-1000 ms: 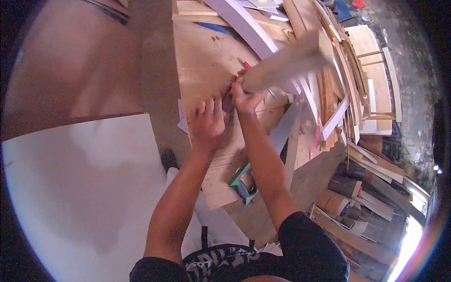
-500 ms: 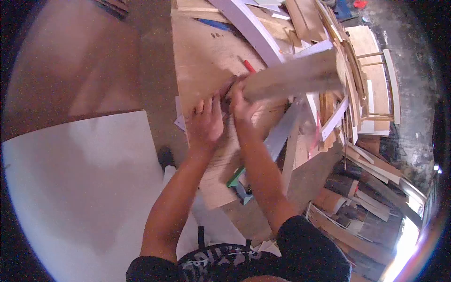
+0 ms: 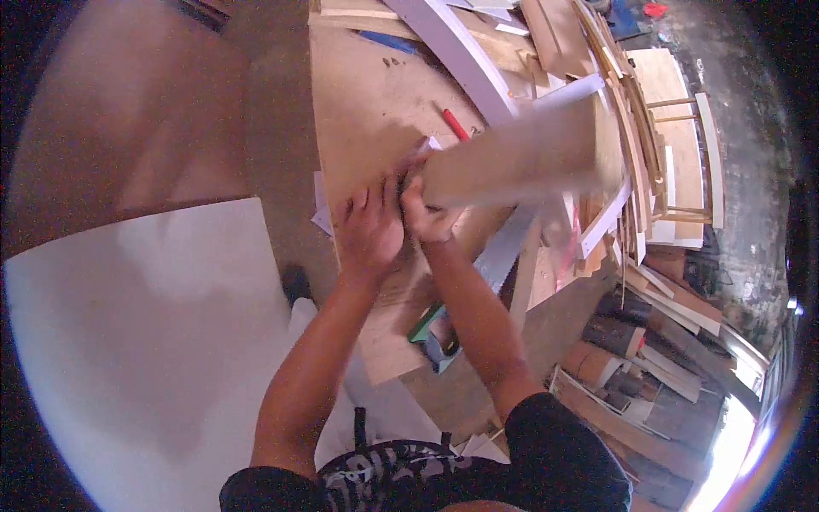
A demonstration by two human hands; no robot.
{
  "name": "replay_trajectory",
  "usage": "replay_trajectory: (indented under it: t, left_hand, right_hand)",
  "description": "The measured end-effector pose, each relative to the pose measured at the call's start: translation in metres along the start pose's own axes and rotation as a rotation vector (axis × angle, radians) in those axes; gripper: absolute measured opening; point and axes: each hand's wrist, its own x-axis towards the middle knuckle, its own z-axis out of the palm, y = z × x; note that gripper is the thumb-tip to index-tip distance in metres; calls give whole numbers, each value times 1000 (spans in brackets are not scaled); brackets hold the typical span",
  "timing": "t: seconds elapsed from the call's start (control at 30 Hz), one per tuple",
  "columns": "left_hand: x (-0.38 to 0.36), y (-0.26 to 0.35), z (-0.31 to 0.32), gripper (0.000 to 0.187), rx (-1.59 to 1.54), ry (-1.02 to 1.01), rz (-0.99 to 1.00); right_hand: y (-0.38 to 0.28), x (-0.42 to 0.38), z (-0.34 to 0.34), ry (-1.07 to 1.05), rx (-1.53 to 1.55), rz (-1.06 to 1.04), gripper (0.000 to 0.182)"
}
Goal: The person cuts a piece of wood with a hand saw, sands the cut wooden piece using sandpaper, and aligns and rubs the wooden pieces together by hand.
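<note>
My right hand (image 3: pixel 426 215) is wrapped around the near end of a thick wooden block (image 3: pixel 520 158), which sticks out to the right, its far end smeared by motion. Close beside it, my left hand (image 3: pixel 371 229) has its fingers stretched forward over the plywood board (image 3: pixel 354 111). A dark, shadowed shape between the hands is hard to make out. Under my right forearm lies a hand saw, its blade (image 3: pixel 505 252) partly hidden by the arm and its green-and-grey handle (image 3: pixel 437 339) near the board's front edge. Beyond the hands is a red pen-like stick (image 3: pixel 455 125).
A curved pale strip (image 3: pixel 461 55) and stacked wood offcuts (image 3: pixel 554 38) lie at the back and right. A large white panel (image 3: pixel 153 324) is on the left, a brown sheet (image 3: pixel 136 111) behind it. More scraps (image 3: pixel 648 375) cover the floor at right.
The wooden block has shifted slightly left and down, with my right hand, and its far end has swung lower. My left hand has barely moved.
</note>
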Motion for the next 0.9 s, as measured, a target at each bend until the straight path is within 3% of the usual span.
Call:
replay_trajectory:
  t: [0.13, 0.17, 0.27, 0.3, 0.4, 0.43, 0.5, 0.53, 0.57, 0.67, 0.7, 0.77, 0.83, 0.9]
  left_hand:
    - [3, 3, -1, 52, 5, 20, -8]
    - [4, 3, -3, 52, 2, 23, -9]
    - [6, 2, -5, 53, -24, -41, -27]
    - [5, 0, -7, 55, -42, -38, -30]
    - [4, 1, -9, 56, -42, -52, -29]
    - [2, 2, -10, 56, -30, -70, -32]
    - [1, 1, -5, 55, -50, -43, -28]
    - [3, 2, -3, 54, -69, -9, -34]
    - [4, 4, -1, 54, -76, -2, -42]
    - [2, 4, -6, 55, 10, -147, -73]
    - [4, 4, -14, 55, -13, -122, -71]
    - [4, 0, -16, 55, -28, -103, -55]
    - [3, 1, -9, 51, -8, -38, -26]
    - [3, 0, -11, 51, -29, -59, -35]
  right_hand:
    - [55, 46, -9, -157, 13, -50, 44]
    - [86, 42, -16, -164, 618, 197, 51]
    - [85, 7, -30, 122, 1655, 668, 58]
    - [76, -7, -29, -117, 1505, 593, 48]
    - [59, 11, -23, -5, 1439, 843, 42]
    - [44, 22, -14, -74, 758, 418, 40]
    - [75, 38, -16, -173, 412, 232, 47]
    - [88, 46, -17, -197, 243, 135, 51]
    - [100, 40, -25, -25, 956, 444, 45]
    - [57, -7, -29, -211, 93, 15, 52]
    - [57, -4, -30, -415, 956, 298, 53]
    - [59, 6, -24, -568, 1837, 580, 54]
    - [69, 42, -9, -314, 855, 272, 46]
    - [73, 48, -9, -186, 363, 116, 43]
